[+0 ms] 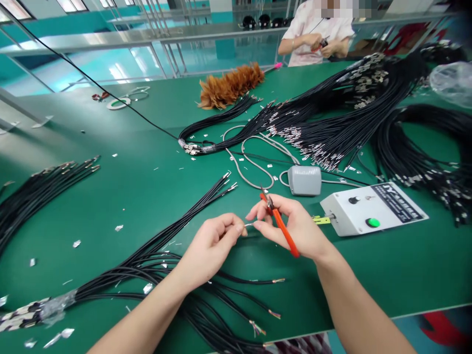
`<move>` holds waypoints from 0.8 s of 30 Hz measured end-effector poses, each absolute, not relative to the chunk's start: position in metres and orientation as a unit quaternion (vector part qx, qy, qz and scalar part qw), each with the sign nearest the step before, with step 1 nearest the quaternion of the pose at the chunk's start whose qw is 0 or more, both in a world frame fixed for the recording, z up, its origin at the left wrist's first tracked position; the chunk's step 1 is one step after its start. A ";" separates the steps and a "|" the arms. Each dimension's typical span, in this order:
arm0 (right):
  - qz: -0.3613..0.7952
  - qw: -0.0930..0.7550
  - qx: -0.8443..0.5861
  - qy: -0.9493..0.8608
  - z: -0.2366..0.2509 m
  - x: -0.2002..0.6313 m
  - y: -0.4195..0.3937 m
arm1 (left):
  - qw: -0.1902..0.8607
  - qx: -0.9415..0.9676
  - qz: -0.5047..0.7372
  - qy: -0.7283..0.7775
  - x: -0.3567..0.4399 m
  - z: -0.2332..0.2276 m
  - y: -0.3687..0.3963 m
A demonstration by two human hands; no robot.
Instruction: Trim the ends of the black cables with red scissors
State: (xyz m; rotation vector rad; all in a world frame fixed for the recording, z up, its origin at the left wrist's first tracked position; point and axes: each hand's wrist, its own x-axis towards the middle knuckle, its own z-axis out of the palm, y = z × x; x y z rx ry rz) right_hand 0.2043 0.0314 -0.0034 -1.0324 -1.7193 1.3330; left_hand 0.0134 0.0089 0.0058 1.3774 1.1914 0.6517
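Note:
My left hand point(217, 241) is closed in a pinch on a thin cable end, whose bare pale wire point(249, 224) sticks out past the fingertips. Close beside it, the thumb of my right hand point(287, 221) reaches the wire's tip. Red-handled wire cutters point(282, 230) lie in the right hand, jaws pointing up and away. A bundle of black cables point(121, 270) runs under my left forearm, some ends showing coloured wires. Other cables of the bundle point(199, 205) point away with pale tips.
Right of my hands stands a white control box point(368, 209) with a green button; behind it is a grey foot pedal point(305, 180) with a looped cord. Heaps of black cables point(332, 118) and an orange feather duster point(232, 87) lie farther back. A co-worker point(319, 37) handles a tool across the table.

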 end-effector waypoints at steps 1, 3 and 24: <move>0.502 0.346 -0.403 -0.683 -0.003 0.205 0.031 | 0.557 0.600 0.265 0.509 0.014 0.006 0.009; 0.440 0.317 -0.421 -0.727 -0.001 0.205 0.030 | 0.539 0.621 0.252 0.510 0.014 0.006 0.009; 0.503 0.286 -0.352 -0.736 -0.002 0.206 0.033 | 0.744 0.472 0.179 0.438 0.002 0.003 0.019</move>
